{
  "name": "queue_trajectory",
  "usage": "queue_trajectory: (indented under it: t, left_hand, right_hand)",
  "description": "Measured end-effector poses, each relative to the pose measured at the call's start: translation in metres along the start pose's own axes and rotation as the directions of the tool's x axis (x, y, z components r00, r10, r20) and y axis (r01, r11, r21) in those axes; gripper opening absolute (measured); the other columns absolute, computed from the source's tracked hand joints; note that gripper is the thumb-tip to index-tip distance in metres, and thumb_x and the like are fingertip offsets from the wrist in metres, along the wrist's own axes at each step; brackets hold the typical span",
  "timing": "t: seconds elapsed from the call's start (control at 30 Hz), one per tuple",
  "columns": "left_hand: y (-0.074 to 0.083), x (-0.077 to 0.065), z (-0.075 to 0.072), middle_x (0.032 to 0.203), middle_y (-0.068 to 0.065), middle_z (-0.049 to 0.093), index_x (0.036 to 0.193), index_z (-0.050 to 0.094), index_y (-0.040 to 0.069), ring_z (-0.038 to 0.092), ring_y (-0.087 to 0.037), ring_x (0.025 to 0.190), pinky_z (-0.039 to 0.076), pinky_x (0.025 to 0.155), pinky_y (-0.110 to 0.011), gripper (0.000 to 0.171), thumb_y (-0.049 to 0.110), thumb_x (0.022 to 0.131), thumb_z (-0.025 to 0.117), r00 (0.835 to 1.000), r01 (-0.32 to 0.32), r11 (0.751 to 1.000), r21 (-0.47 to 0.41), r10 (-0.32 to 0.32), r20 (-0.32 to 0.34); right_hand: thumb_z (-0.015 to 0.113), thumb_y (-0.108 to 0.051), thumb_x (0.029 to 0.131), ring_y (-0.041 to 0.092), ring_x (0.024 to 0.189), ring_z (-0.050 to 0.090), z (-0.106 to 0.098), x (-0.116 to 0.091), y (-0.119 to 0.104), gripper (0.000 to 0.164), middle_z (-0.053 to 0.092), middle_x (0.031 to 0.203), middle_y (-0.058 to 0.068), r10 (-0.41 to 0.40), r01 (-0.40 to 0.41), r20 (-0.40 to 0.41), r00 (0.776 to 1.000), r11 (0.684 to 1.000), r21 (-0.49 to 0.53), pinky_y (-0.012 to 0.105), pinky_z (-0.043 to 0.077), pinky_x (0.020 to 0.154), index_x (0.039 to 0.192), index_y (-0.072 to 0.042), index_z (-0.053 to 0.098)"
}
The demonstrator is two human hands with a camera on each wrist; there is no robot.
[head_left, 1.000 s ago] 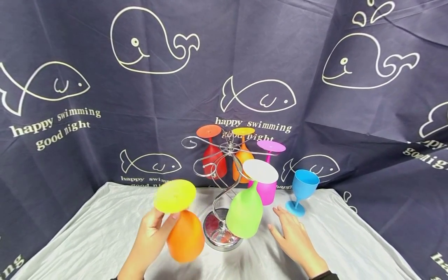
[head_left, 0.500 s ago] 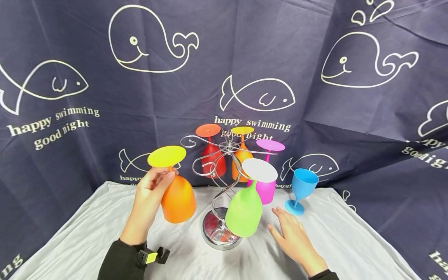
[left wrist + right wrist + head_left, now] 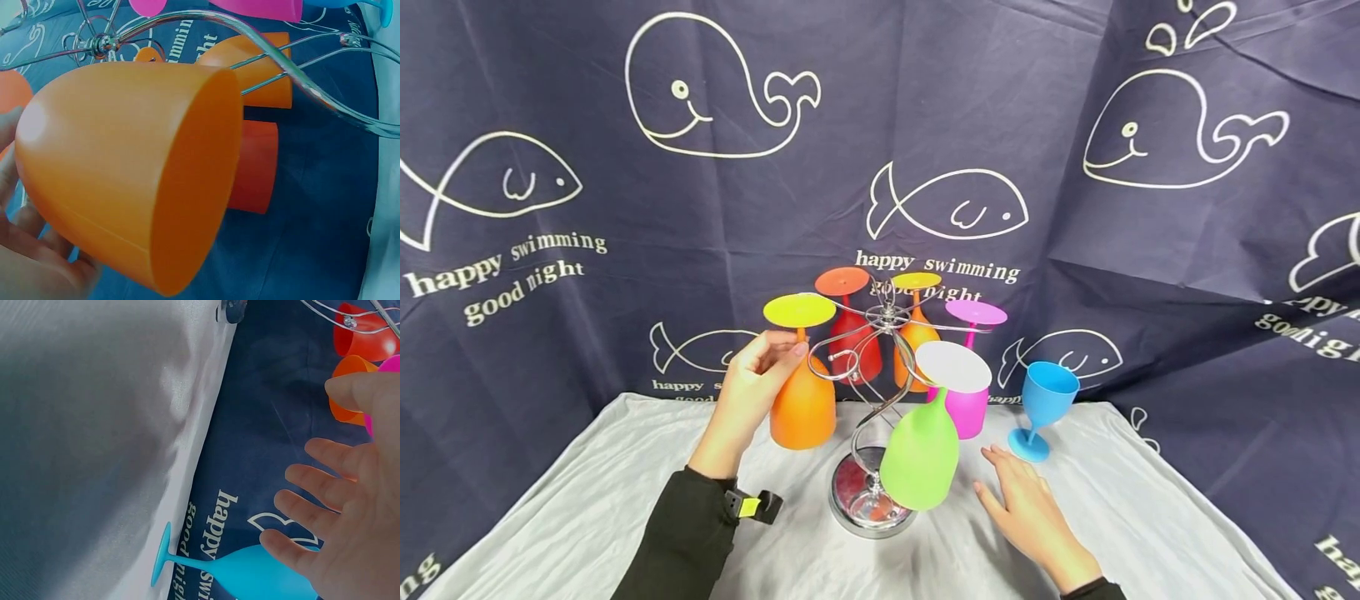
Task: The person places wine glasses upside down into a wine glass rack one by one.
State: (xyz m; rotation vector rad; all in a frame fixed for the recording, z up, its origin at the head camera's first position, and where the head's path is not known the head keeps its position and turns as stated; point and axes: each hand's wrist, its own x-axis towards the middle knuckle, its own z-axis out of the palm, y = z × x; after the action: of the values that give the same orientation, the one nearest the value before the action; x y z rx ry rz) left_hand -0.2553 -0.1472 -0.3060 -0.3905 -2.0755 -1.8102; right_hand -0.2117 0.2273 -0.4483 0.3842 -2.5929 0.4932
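Observation:
My left hand [image 3: 747,400] pinches the stem of an orange goblet [image 3: 802,417], held upside down with its yellow-looking foot on top. The goblet is just left of a curled wire arm of the chrome goblet rack [image 3: 871,525]; whether they touch I cannot tell. In the left wrist view the orange bowl [image 3: 119,156] fills the middle, with the wire passing behind it. A green goblet [image 3: 921,462] hangs inverted at the rack's front. My right hand [image 3: 1030,521] lies with fingers spread, holding nothing, near an upright blue goblet [image 3: 1048,400].
Inverted on the rack's other arms hang a red goblet [image 3: 859,354], another orange goblet [image 3: 913,346] and a magenta goblet [image 3: 970,412], partly hidden by the green one. A whitish cloth [image 3: 647,467] covers the table. Behind stands a dark printed curtain [image 3: 775,208].
My left hand has lifted the orange goblet from low at the rack's front left, then carried it rightward, close to the rack's left arm. The right hand has stayed in place.

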Motion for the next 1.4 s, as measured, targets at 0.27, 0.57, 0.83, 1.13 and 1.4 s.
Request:
queue_trajectory:
  t: [0.27, 0.57, 0.83, 1.13, 1.4]
  left_hand:
    - [-0.001, 0.017, 0.009, 0.095, 0.011, 0.071, 0.116, 0.069, 0.006, 0.066, -0.008, 0.093, 0.054, 0.083, -0.022, 0.031, 0.029, 0.096, 0.072, 1.000, 0.019, 0.997, 0.072, -0.019, 0.007]
    - [-0.003, 0.030, 0.014, 0.114, -0.003, 0.074, 0.122, 0.069, 0.007, 0.066, -0.013, 0.109, 0.051, 0.101, -0.029, 0.040, 0.036, 0.095, 0.073, 0.995, 0.099, 0.995, 0.032, -0.098, -0.028]
    - [-0.009, 0.031, 0.008, 0.093, 0.019, 0.072, 0.113, 0.070, 0.009, 0.067, -0.005, 0.095, 0.054, 0.086, -0.017, 0.031, 0.033, 0.093, 0.075, 0.992, 0.082, 0.997, -0.010, -0.083, -0.096]
    - [-0.010, 0.027, 0.005, 0.090, 0.020, 0.070, 0.108, 0.068, 0.013, 0.064, -0.007, 0.090, 0.052, 0.082, -0.018, 0.025, 0.032, 0.093, 0.075, 0.985, 0.070, 0.997, -0.027, -0.073, -0.154]
    - [-0.014, 0.023, 0.007, 0.092, 0.020, 0.069, 0.111, 0.069, 0.007, 0.064, -0.006, 0.092, 0.051, 0.082, -0.019, 0.030, 0.029, 0.092, 0.078, 0.990, -0.012, 1.000, -0.006, 0.011, -0.141]
  right_hand:
    - [0.071, -0.028, 0.094, 0.040, 0.131, 0.056, 0.002, -0.001, 0.001, 0.049, 0.062, 0.140, 0.018, 0.000, 0.000, 0.009, 1.000, 1.000, 0.003, 0.063, 0.048, 0.099, 0.136, -0.003, 0.061]
    - [0.071, -0.026, 0.094, 0.041, 0.131, 0.056, 0.004, -0.002, 0.001, 0.049, 0.062, 0.141, 0.019, -0.008, 0.008, 0.002, 1.000, 1.000, 0.011, 0.063, 0.048, 0.097, 0.136, -0.003, 0.061]
    - [0.071, -0.026, 0.094, 0.040, 0.131, 0.056, 0.003, -0.002, 0.000, 0.049, 0.062, 0.141, 0.018, -0.005, 0.005, 0.002, 1.000, 1.000, 0.013, 0.063, 0.048, 0.096, 0.136, -0.003, 0.061]
    - [0.071, -0.026, 0.095, 0.040, 0.130, 0.057, 0.003, -0.002, 0.000, 0.048, 0.062, 0.140, 0.017, -0.005, 0.005, 0.008, 1.000, 1.000, 0.008, 0.063, 0.048, 0.097, 0.136, -0.003, 0.061]
    - [0.071, -0.025, 0.094, 0.039, 0.131, 0.056, 0.002, -0.001, 0.002, 0.048, 0.062, 0.141, 0.018, 0.003, -0.003, 0.011, 1.000, 1.000, 0.006, 0.063, 0.048, 0.097, 0.136, -0.003, 0.061]
